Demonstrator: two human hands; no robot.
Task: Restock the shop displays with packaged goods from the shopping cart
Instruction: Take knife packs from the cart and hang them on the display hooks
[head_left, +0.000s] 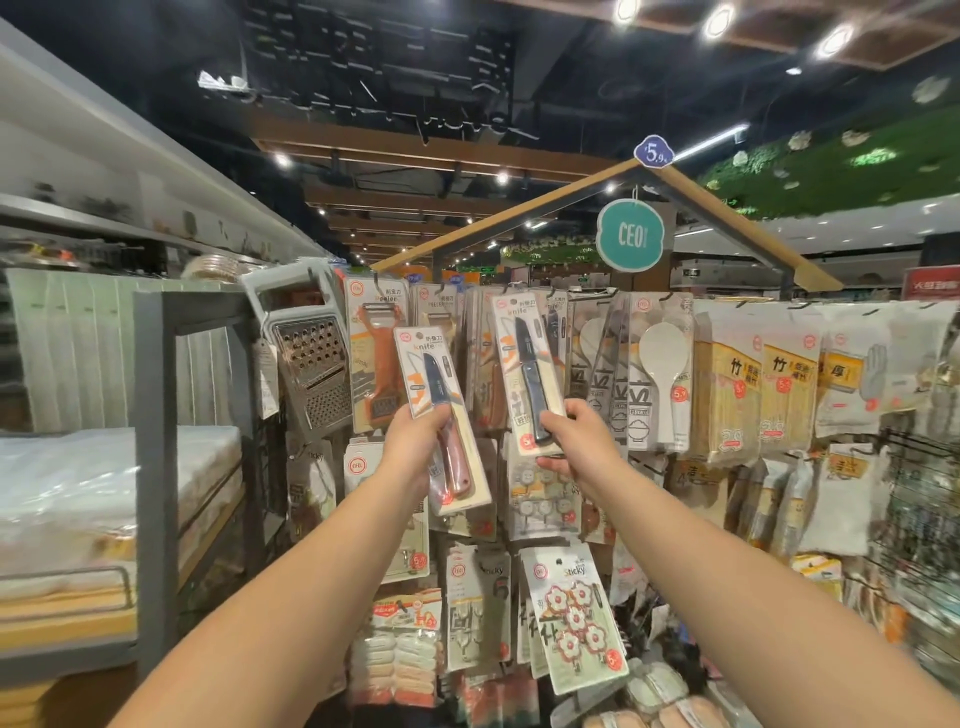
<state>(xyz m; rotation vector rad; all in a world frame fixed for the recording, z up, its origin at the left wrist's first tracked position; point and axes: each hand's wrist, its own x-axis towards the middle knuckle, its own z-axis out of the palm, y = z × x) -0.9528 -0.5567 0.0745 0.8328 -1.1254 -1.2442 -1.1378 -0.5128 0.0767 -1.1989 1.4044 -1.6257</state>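
- Left hand (415, 447): the grip is closed on a stack of carded knife packs (441, 415), thumb across the front card and fingers behind; the hand holds the stack in front of the hanging display (519, 467), just left of centre.
- Front card of the stack: white backing printed "knife", clear blister over a dark blue folding knife. A pack behind it shows a pink handle below the hand.
- Stack long axis: near upright, top tilted to the left, hang-hole end uppermost.
- Right hand (576, 441): the grip pinches the lower end of a single knife pack (527, 371), fingers curled over the front, thumb beneath.
- Single pack: same white card and glossy blister, dark blue knife with the blade end pointing up. Long axis near upright, top leaning left, upper edge at the top row of hooks.
- Surrounding stock: an orange peeler pack (376, 358) between the two hands' left side and a steel box grater (311, 364); white rice paddle packs (660, 374) to the right; a flower-shaped hook pack (574, 623) marked "Sticky" below.
- A teal round sign (629, 236) hangs under the wooden roof frame (519, 210).
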